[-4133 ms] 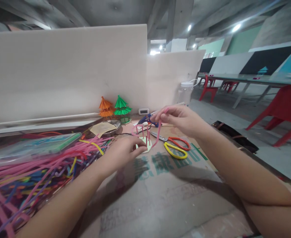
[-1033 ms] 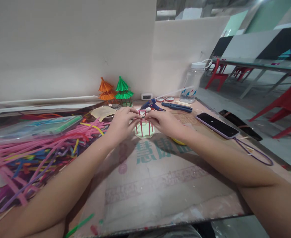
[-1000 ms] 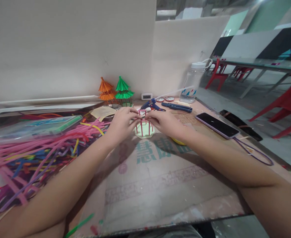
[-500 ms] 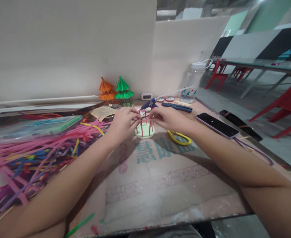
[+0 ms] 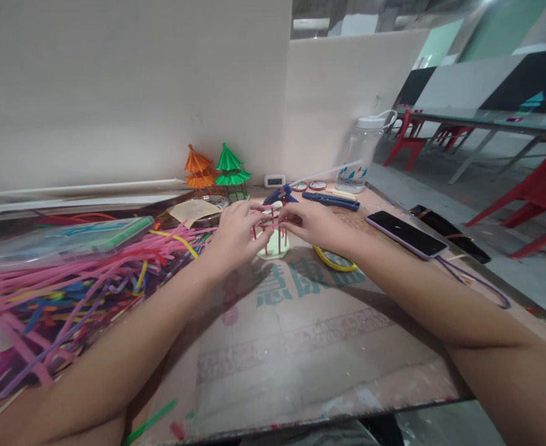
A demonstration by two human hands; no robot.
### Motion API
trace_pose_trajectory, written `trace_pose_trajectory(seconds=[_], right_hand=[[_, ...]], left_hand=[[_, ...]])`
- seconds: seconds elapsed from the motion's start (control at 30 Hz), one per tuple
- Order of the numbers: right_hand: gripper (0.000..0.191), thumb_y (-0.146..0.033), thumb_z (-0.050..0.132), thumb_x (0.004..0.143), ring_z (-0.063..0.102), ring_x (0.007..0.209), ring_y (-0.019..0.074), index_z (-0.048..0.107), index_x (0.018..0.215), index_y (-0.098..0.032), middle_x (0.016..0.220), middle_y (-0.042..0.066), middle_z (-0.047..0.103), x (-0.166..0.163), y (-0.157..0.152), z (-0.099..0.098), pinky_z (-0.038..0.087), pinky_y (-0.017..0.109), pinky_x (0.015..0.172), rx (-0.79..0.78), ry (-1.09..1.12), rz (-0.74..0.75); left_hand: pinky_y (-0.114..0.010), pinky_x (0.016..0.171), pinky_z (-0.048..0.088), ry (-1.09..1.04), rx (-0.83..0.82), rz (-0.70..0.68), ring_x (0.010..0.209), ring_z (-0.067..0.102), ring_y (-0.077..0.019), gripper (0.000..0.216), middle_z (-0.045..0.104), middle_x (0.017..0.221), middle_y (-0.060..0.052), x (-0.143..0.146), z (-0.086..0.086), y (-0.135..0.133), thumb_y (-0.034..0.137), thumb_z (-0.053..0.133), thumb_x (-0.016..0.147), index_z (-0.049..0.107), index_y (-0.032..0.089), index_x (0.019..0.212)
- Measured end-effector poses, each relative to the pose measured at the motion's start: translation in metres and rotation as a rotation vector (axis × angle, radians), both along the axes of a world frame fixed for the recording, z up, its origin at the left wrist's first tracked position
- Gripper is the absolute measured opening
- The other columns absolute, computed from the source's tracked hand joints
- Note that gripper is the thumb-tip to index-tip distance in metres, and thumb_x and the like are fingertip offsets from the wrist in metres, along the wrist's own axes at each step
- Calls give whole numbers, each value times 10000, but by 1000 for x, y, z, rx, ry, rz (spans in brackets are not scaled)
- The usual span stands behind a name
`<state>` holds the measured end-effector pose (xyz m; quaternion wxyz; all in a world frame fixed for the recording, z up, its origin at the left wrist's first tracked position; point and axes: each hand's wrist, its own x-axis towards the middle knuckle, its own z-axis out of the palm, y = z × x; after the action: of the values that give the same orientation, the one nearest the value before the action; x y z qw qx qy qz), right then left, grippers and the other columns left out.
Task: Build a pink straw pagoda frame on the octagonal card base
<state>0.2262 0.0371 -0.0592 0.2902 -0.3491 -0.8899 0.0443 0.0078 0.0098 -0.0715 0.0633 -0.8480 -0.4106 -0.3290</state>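
Note:
A small model frame of dark pink sticks (image 5: pixel 280 240) stands upright on a pale green many-sided base (image 5: pixel 278 253). My left hand (image 5: pixel 241 234) is at its left side, with thumb and fingers closed on the upper sticks. From the right, my right hand (image 5: pixel 310 223) pinches the upper part of the same frame with its fingertips. My fingers hide some of the posts and top bars. Just behind the frame lies a blue glue gun (image 5: pixel 279 196) with a pale glue stick in it. A yellow-handled tool (image 5: pixel 335 260) lies close to my right wrist.
Pink and mixed-colour pipe cleaners (image 5: pixel 68 285) heap at left under a clear plastic case (image 5: pixel 63 241). Orange (image 5: pixel 199 167) and green (image 5: pixel 230 166) pagoda models stand by the wall. At right are a water bottle (image 5: pixel 360 155), a blue cutter (image 5: pixel 331 201) and a phone (image 5: pixel 406 233).
My left hand has shifted right and covers more of the frame. The frame appears turned a little on the board. My right hand stays nearly in place.

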Motion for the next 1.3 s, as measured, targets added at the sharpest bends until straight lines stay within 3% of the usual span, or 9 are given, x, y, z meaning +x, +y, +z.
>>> trace_pose_trajectory(seconds=[0.3,0.47,0.7,0.83,1.1,1.3], right_hand=[[92,-205,604,914,545,730,147,683,949,-173,802,29,666,-1,-3,0,334,248,660,19,-17,10],[129,-179,588,902,562,775,165,698,971,-180,816,33,694,-1,-4,2,336,254,671,28,-54,26],[259,-123,526,920,626,915,192,736,1035,-222,1030,38,764,0,-3,2,385,281,757,67,-102,86],[264,-134,526,928,638,936,196,745,1044,-227,1050,37,769,0,-2,0,402,291,779,65,-105,89],[281,-129,531,928,630,903,191,735,1105,-209,1059,56,763,1,-1,2,411,287,762,32,-85,82],[157,-191,580,936,580,781,168,725,996,-180,869,54,724,1,-2,2,380,265,694,21,-41,44]], left_hand=[[-449,1036,393,-55,-29,2,1208,558,-254,97,668,1210,-66,16,-9,8,308,678,899,703,225,941],[-440,1056,386,-65,-9,-17,1199,565,-246,90,673,1200,-67,16,-10,10,266,666,890,700,210,952],[-450,1057,390,-74,-48,-2,1212,565,-248,82,669,1220,-65,15,-10,10,261,660,884,700,224,946],[-447,1046,400,-62,-44,-5,1212,564,-249,88,670,1224,-69,14,-11,11,277,662,883,699,224,943],[-449,1046,427,-4,-15,-10,1167,591,-250,195,673,1188,-80,-7,15,11,259,605,880,753,226,1002],[-459,1009,469,20,-95,-19,1109,620,-257,221,694,1143,-85,-22,22,14,317,576,914,771,218,945]])
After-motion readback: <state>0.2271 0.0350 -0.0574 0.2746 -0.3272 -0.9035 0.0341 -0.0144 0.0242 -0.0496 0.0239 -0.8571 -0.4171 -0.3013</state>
